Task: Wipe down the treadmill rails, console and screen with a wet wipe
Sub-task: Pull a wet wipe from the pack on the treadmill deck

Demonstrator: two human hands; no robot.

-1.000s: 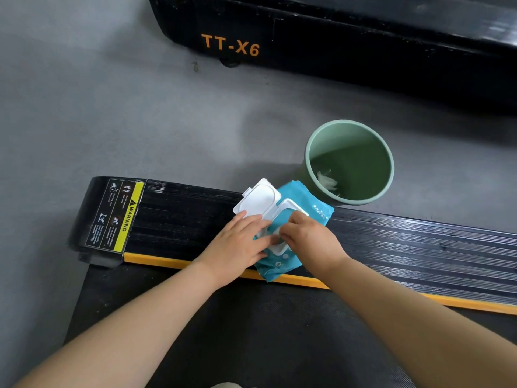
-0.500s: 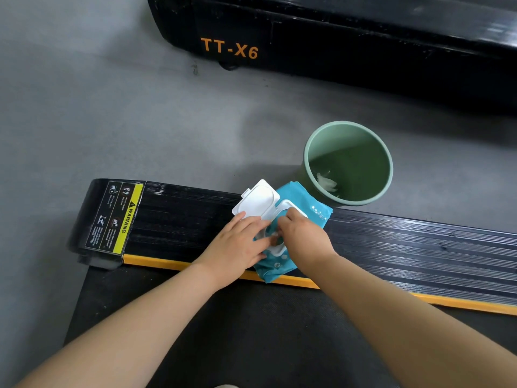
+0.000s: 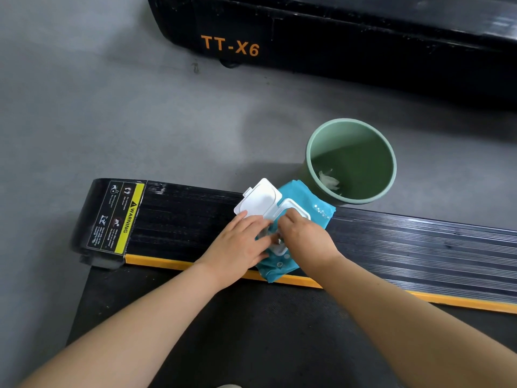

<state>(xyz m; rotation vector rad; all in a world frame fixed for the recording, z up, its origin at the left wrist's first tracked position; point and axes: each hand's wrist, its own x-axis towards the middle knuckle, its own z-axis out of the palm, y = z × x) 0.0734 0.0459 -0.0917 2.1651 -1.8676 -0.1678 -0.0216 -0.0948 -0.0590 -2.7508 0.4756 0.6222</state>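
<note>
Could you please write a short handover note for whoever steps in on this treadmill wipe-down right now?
Left hand: flat on the blue wet wipe pack, steadying it.
Right hand: fingers curled at the pack's opening, seemingly pinching a wipe; the wipe itself is hardly visible.
The pack lies on the treadmill's ribbed side rail, its white flip lid open. The green bin stands on the floor beside the rail, a crumpled white scrap inside.
Done: pack opened.
Left: pull out a wipe, then wipe the rails, console and screen; console and screen are out of view.
</note>
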